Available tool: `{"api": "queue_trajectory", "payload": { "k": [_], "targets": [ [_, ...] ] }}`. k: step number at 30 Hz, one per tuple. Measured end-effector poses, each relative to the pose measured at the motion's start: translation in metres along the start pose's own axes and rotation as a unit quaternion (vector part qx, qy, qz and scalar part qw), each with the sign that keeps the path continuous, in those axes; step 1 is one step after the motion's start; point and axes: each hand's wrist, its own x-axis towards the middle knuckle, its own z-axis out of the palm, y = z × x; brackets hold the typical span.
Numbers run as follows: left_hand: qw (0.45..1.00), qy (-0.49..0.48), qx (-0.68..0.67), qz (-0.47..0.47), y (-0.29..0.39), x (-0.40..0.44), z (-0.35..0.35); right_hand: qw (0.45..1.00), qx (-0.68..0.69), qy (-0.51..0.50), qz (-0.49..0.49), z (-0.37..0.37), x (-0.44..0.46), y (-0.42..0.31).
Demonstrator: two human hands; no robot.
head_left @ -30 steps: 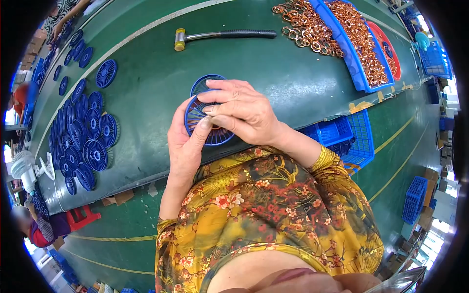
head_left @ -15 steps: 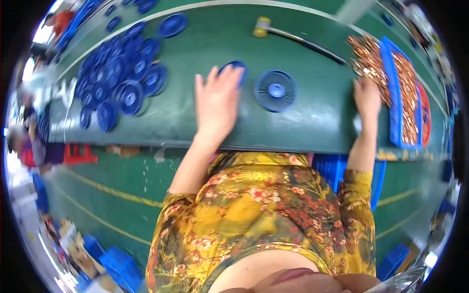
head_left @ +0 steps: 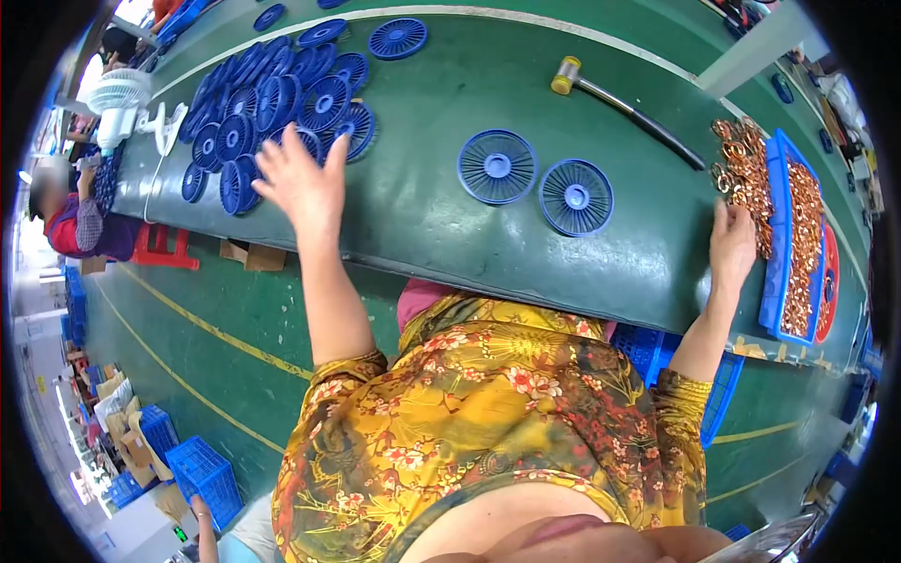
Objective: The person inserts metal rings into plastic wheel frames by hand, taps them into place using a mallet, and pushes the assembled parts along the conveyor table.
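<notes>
Blue wheels (head_left: 235,136): lay in a thick heap on the left part of the green table (head_left: 422,225), many tilted against one another.
Left hand (head_left: 305,186): was stretched out at the heap's near right side, fingers spread wide and empty.
Loose pair: left wheel (head_left: 497,166) and right wheel (head_left: 576,196) lay flat on the table, just beside each other, between the hands.
Hammer (head_left: 638,119): lay behind the pair, yellow head leftward, black handle slanting nearer at its right end.
Right hand (head_left: 732,246): was at the near edge of some heaped copper rings (head_left: 744,167), fingers drawn narrow; whether they pinched one, I could not tell.
Blue tray (head_left: 777,220): stood right of that heap, filled with more rings.
Red basin (head_left: 832,251): sat just beyond the tray, partly hidden.
</notes>
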Motion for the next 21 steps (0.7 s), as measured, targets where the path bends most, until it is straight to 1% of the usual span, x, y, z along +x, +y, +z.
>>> {"api": "queue_trajectory", "payload": {
  "k": [1,2,3,4,5,6,7,8,10,12,13,14,16,17,18,19,20,21],
  "targets": [
    [1.0,-0.014,0.006,-0.01,-0.012,-0.002,0.004,0.999,0.002,-0.019,-0.034,0.002,-0.002,0.004],
    [0.999,-0.03,0.009,-0.017,-0.022,-0.005,0.01,0.998,0.0,-0.053,-0.019,0.004,-0.004,0.005],
    [0.998,-0.06,0.003,-0.019,-0.024,-0.005,0.004,0.998,-0.001,-0.063,-0.02,0.004,-0.004,0.003],
    [0.996,-0.079,-0.037,-0.01,-0.025,-0.004,-0.003,0.997,-0.004,-0.072,-0.019,0.002,-0.004,0.0],
    [0.997,-0.03,-0.063,0.014,-0.035,-0.007,0.003,0.996,0.049,-0.063,-0.033,-0.001,-0.004,-0.002],
    [0.995,-0.005,-0.098,-0.026,-0.043,-0.008,0.012,0.992,0.101,-0.053,-0.049,-0.005,-0.006,-0.006],
    [0.99,0.019,-0.122,-0.065,-0.035,-0.009,0.002,0.986,0.157,-0.037,-0.048,-0.008,-0.009,-0.012],
    [0.989,0.055,-0.108,-0.082,-0.029,-0.008,-0.004,0.975,0.214,-0.02,-0.05,-0.012,-0.013,-0.022],
    [0.959,0.092,-0.235,-0.126,-0.021,-0.01,-0.012,0.937,0.342,-0.045,0.057,-0.03,-0.023,-0.05],
    [0.939,0.106,-0.31,-0.102,0.002,-0.013,-0.024,0.888,0.447,-0.067,0.085,-0.04,-0.032,-0.065],
    [0.928,0.115,-0.343,-0.093,0.012,-0.019,-0.03,0.877,0.468,-0.08,0.066,-0.041,-0.036,-0.067],
    [0.898,0.137,-0.413,-0.061,0.022,-0.022,-0.026,0.863,0.495,-0.085,0.057,-0.042,-0.039,-0.072],
    [0.844,0.097,-0.527,-0.041,0.05,-0.032,-0.028,0.83,0.548,-0.097,0.032,-0.045,-0.045,-0.085],
    [0.832,0.051,-0.552,-0.034,0.065,-0.039,-0.031,0.832,0.543,-0.109,0.017,-0.049,-0.048,-0.091],
    [0.817,0.006,-0.575,-0.028,0.08,-0.048,-0.036,0.843,0.528,-0.086,-0.047,-0.052,-0.047,-0.098],
    [0.762,-0.074,-0.641,-0.056,0.096,-0.057,-0.045,0.85,0.511,-0.062,-0.11,-0.054,-0.047,-0.105],
    [0.695,-0.153,-0.698,-0.082,0.112,-0.065,-0.052,0.853,0.491,-0.035,-0.172,-0.055,-0.047,-0.11],
    [0.664,-0.204,-0.714,-0.083,0.123,-0.071,-0.053,0.858,0.473,-0.037,-0.197,-0.056,-0.05,-0.113]
  ]
}}
